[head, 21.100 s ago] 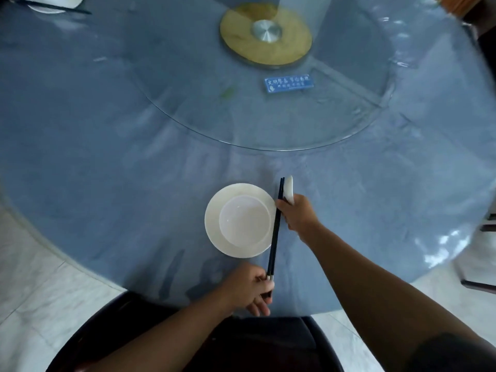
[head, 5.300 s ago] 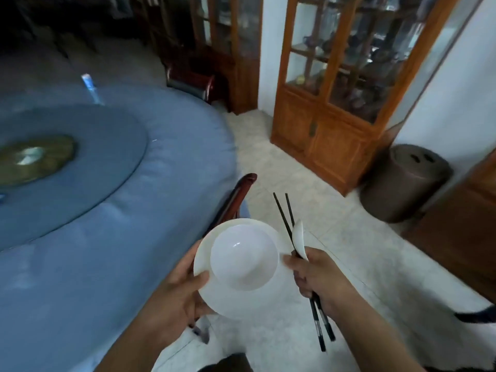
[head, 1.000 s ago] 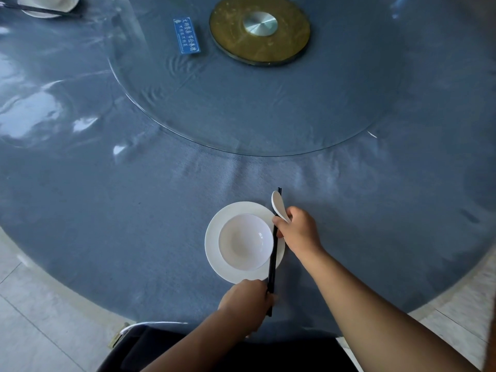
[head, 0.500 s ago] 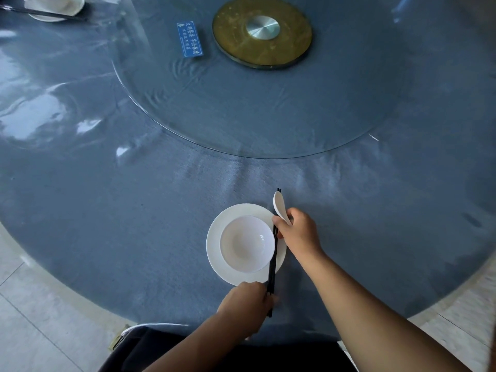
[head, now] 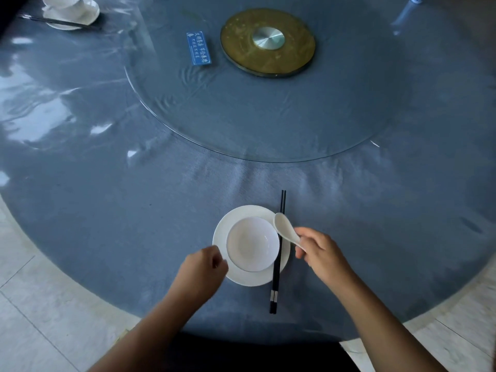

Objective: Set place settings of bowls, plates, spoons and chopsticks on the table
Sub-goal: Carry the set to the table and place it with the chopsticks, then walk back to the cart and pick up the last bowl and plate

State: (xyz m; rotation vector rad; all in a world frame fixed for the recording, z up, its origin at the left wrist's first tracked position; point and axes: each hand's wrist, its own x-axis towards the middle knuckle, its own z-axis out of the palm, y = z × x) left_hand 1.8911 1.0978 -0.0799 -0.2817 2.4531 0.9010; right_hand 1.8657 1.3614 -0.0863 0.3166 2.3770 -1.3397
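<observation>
A white bowl sits in a white plate near the front edge of the round blue table. A pair of black chopsticks lies across the plate's right rim, tips pointing away from me. My right hand holds a white spoon by its handle, its scoop over the bowl's right rim. My left hand hovers loosely curled at the plate's left edge, holding nothing.
A glass turntable with a brass hub and a blue card fills the table's centre. Another set place with bowl, plate and chopsticks lies far left. A dark chair back is below me; tiled floor surrounds.
My left hand let go of the chopsticks, which now lie on the plate's right rim, and moved to the plate's left side. My right hand drew back with the spoon.
</observation>
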